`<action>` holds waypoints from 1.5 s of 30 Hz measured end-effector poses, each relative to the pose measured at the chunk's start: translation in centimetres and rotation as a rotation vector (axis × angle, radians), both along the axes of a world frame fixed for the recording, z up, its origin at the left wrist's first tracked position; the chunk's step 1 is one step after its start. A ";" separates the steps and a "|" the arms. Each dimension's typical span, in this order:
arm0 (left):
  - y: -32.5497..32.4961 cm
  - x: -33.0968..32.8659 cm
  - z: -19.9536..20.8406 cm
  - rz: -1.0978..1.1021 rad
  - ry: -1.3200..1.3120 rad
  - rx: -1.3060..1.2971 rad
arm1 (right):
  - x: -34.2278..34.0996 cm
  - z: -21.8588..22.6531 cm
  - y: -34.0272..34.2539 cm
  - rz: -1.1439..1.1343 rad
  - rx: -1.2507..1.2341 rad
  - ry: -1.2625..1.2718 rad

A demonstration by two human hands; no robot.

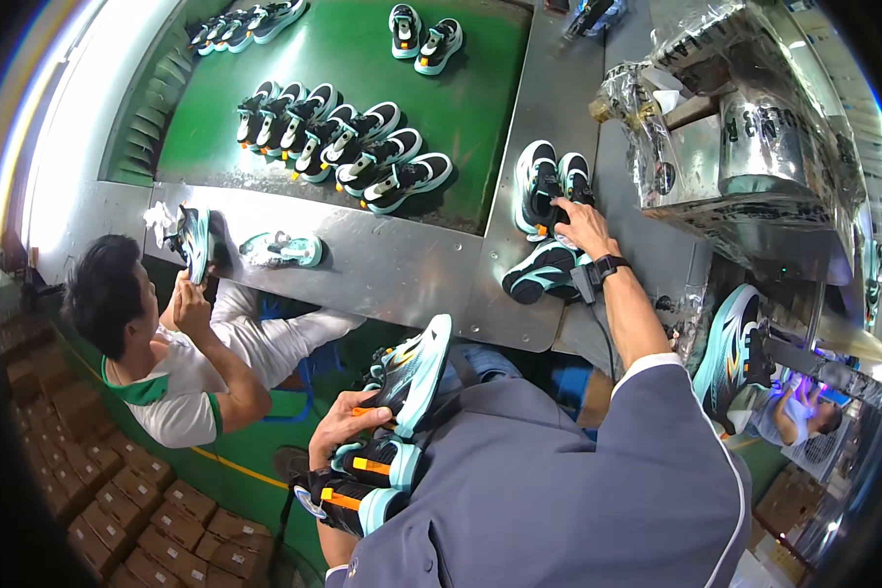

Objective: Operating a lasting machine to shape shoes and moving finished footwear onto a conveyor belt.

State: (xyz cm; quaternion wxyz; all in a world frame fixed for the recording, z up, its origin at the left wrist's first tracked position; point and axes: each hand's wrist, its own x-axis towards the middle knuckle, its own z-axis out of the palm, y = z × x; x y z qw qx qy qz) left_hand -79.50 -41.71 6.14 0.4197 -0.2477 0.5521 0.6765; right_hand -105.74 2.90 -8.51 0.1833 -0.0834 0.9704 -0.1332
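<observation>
My left hand (pixel 343 421) grips a black sneaker with a mint sole (pixel 416 377) by its heel end, sole turned toward my body. Two more sneakers with orange heel tabs (pixel 372 463) are stacked along my left forearm, against my shirt. On the metal table edge, my right hand (pixel 588 230) reaches over a group of matching sneakers. Its fingers are bent onto the collar of one black sneaker (pixel 536 186), with another sneaker (pixel 576 176) beside it. A third sneaker (pixel 542 272) lies nearer me, beneath my wrist. My right wrist wears a dark strap with a cabled grey block.
Several sneakers (pixel 348 142) stand in rows on the green conveyor belt (pixel 461 118). At left, a seated co-worker (pixel 186 343) holds a sneaker (pixel 196 245) by the metal ledge. A tape-wrapped machine (pixel 755 137) juts in at right. Cartons (pixel 127 510) are stacked lower left.
</observation>
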 end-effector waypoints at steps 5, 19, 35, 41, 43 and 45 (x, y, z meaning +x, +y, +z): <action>-0.7 2.1 -0.3 0.000 0.036 0.030 | -1.8 -3.4 -2.3 0.109 -0.002 -0.186; 0.5 5.5 -2.8 0.215 0.246 0.130 | 3.4 -9.9 -3.9 0.485 -0.269 -0.449; 0.8 15.0 -4.9 0.605 0.145 -0.135 | 11.1 -5.9 -25.9 1.319 -0.125 -0.477; -1.2 16.8 -4.4 0.684 0.202 -0.180 | 12.0 -8.0 -33.4 1.542 0.031 -0.497; -4.5 18.3 -3.7 0.648 0.262 -0.211 | 13.6 -8.6 -37.3 1.594 0.035 -0.530; -6.4 20.3 -3.6 0.619 0.181 -0.213 | 15.4 -8.3 -40.0 1.626 0.001 -0.509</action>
